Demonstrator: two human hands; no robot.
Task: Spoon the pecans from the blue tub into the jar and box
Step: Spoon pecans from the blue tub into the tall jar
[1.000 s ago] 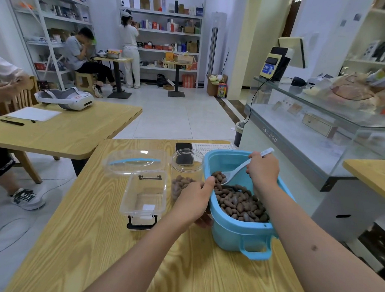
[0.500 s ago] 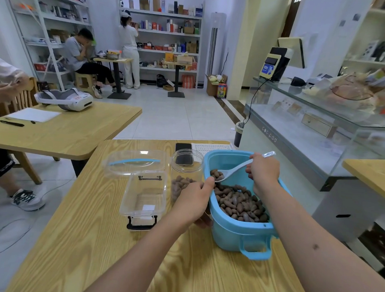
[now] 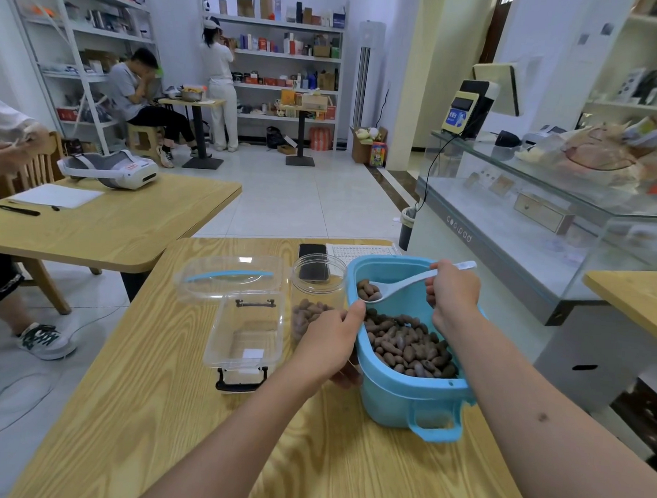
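— Two hands are working at the blue tub (image 3: 407, 390), and both are holding something. Which is doing what?

— The right hand (image 3: 452, 293) is hovering over the tub's far end, fingers curled round the handle of a white spoon (image 3: 405, 285). The forearm is reaching in from the near right, crossing above the tub's right rim, and the wrist is bending down.

— Is the spoon carrying anything?

— A few pecans are sitting in its bowl, which is hanging inside the tub's far left corner, above the heap of pecans (image 3: 409, 344) lying in the tub's near half.

— And the left hand (image 3: 329, 344)?

— It is gripping the tub's left rim, thumb lying along the top edge and the fingers curling down the outer wall. That forearm is stretching straight in from the near edge of the table (image 3: 151, 411).

— Where are the containers standing?

— The jar (image 3: 316, 297) is standing just left of the tub, open, partly filled with pecans, and partly hidden behind the left hand. The clear box (image 3: 246, 332) is sitting left of the jar, its lid tipped back. A phone (image 3: 311, 251) is lying beyond the jar.
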